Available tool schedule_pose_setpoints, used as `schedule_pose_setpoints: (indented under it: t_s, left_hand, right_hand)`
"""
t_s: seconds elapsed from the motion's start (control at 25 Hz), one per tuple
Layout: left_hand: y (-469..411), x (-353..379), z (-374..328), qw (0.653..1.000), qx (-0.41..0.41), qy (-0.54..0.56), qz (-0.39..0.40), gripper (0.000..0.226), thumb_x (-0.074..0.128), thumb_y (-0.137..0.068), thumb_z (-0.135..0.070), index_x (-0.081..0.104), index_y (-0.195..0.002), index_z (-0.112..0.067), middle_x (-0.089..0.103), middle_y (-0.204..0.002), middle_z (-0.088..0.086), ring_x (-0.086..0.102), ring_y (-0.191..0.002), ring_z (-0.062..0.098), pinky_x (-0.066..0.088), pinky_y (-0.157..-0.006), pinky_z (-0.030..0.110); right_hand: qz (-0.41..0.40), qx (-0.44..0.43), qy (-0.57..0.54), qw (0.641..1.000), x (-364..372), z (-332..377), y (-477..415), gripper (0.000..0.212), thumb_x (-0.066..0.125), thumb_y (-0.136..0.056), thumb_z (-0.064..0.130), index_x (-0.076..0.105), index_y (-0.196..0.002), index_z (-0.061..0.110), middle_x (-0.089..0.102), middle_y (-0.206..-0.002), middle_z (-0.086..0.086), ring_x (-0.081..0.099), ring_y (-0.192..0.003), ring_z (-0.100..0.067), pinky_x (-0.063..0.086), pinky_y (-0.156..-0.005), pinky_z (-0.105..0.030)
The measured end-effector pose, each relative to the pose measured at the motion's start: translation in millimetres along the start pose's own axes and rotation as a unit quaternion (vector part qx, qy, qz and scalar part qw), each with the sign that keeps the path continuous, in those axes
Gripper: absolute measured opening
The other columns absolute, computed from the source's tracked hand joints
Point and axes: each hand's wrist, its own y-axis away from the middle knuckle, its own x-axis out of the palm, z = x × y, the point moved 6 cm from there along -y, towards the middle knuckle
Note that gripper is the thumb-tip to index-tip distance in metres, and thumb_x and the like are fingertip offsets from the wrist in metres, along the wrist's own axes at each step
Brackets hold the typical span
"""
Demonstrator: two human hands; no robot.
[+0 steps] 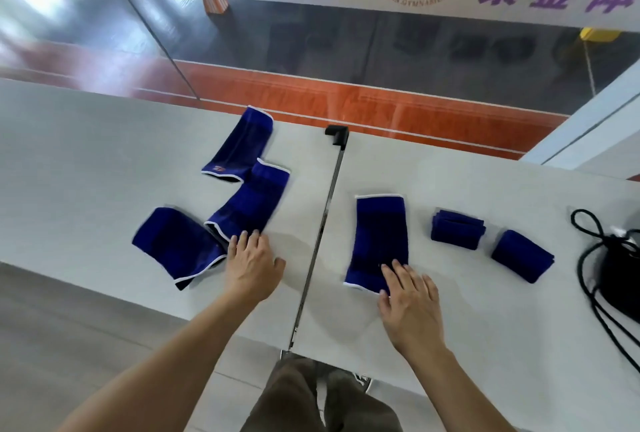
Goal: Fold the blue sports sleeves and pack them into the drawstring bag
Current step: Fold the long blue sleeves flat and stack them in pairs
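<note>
Three unfolded blue sleeves lie on the left table: one far, one middle, one near. My left hand rests flat, fingers apart, touching the near edge of the middle sleeve. On the right table a fourth blue sleeve lies flat lengthwise; my right hand presses its near corner with spread fingers. Two folded blue sleeves, one and another, sit to the right. The black drawstring bag lies at the right edge, partly cut off.
Two white tables meet at a narrow gap with a black corner clip. The bag's black cord loops across the right table. Beyond the far edge are a glass wall, an orange floor and a white banner.
</note>
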Motion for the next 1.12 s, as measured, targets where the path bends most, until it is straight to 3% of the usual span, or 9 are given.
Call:
schedule_pose_setpoints:
  t_s: [0.12,0.2,0.28,0.44,0.6,0.76,0.96,1.12]
  left_hand:
    - [15.1,2.6,-15.6,0.997,0.071,0.008,0.012,0.060,0.041,-0.092,-0.048,0.045,-0.143,-0.016,0.042,-0.152,0.001,0.020,-0.149,0.030,-0.001,-0.123,0.049]
    - [34.7,7.7,-28.0,0.992,0.117,0.040,0.026,0.054,0.037,-0.091,-0.050,0.048,-0.138,-0.025,0.046,-0.145,-0.006,0.025,-0.145,0.029,0.006,-0.121,0.052]
    - [53.9,17.1,-36.8,0.985,0.140,0.084,0.064,0.051,0.038,-0.094,-0.049,0.043,-0.141,-0.029,0.039,-0.151,-0.008,0.023,-0.146,0.027,0.017,-0.119,0.050]
    - [75.2,24.6,-32.2,0.974,0.164,0.143,0.067,0.052,0.048,-0.098,-0.031,0.036,-0.147,-0.023,0.020,-0.163,0.002,0.020,-0.148,0.028,0.024,-0.119,0.044]
    - [71.7,20.4,7.5,0.984,0.147,0.094,0.034,0.048,0.045,-0.097,-0.030,0.043,-0.144,-0.019,0.035,-0.157,0.005,0.032,-0.144,0.027,0.030,-0.115,0.042]
    - [70.3,29.0,29.9,0.974,0.180,0.097,0.095,0.053,0.048,-0.098,-0.030,0.036,-0.149,-0.028,0.025,-0.162,-0.002,0.030,-0.144,0.023,0.027,-0.116,0.042]
    - [62.3,9.5,26.3,0.967,0.240,0.072,0.048,0.049,0.045,-0.097,-0.026,0.040,-0.145,-0.029,0.056,-0.139,-0.006,0.042,-0.128,0.021,0.024,-0.106,0.034]
    - [57.7,22.6,39.1,0.947,0.234,0.170,0.137,0.051,0.050,-0.097,-0.015,0.039,-0.146,-0.022,0.032,-0.150,0.001,0.045,-0.126,0.022,0.038,-0.106,0.031]
  right_hand:
    - [0.009,0.004,0.003,1.000,-5.1,4.5,-2.6,0.052,0.039,-0.101,0.036,0.038,-0.152,0.024,0.038,-0.158,0.000,0.032,-0.146,-0.018,0.017,-0.122,-0.040]
    - [-0.002,0.000,0.003,1.000,-8.4,17.5,-1.4,0.051,0.045,-0.099,0.032,0.044,-0.149,0.021,0.043,-0.155,-0.002,0.038,-0.143,-0.019,0.023,-0.120,-0.040]
    - [-0.017,-0.004,-0.007,1.000,-7.2,36.7,2.6,0.049,0.052,-0.095,0.028,0.052,-0.143,0.018,0.052,-0.148,-0.004,0.046,-0.136,-0.022,0.032,-0.116,-0.041]
    - [-0.042,-0.009,-0.037,0.998,1.4,78.1,17.7,0.044,0.062,-0.090,0.024,0.060,-0.133,0.016,0.062,-0.134,-0.003,0.055,-0.124,-0.021,0.042,-0.107,-0.040]
    - [-0.061,-0.002,-0.039,0.997,7.0,108.8,30.8,0.037,0.065,-0.086,0.025,0.064,-0.123,0.018,0.066,-0.116,0.002,0.057,-0.108,-0.019,0.046,-0.096,-0.038]
    - [-0.076,0.011,-0.031,0.997,12.5,133.6,32.4,0.026,0.062,-0.088,0.028,0.066,-0.113,0.022,0.065,-0.106,0.003,0.055,-0.095,-0.018,0.044,-0.086,-0.036]
    - [-0.027,0.039,-0.095,0.994,28.0,157.4,33.4,0.028,0.046,-0.097,0.037,0.064,-0.113,0.022,0.063,-0.108,0.004,0.054,-0.098,-0.017,0.039,-0.088,-0.033]
    - [-0.007,0.108,-0.162,0.981,39.8,167.7,32.6,0.034,0.043,-0.098,0.050,0.057,-0.115,0.024,0.061,-0.111,0.006,0.055,-0.099,-0.013,0.041,-0.088,-0.029]
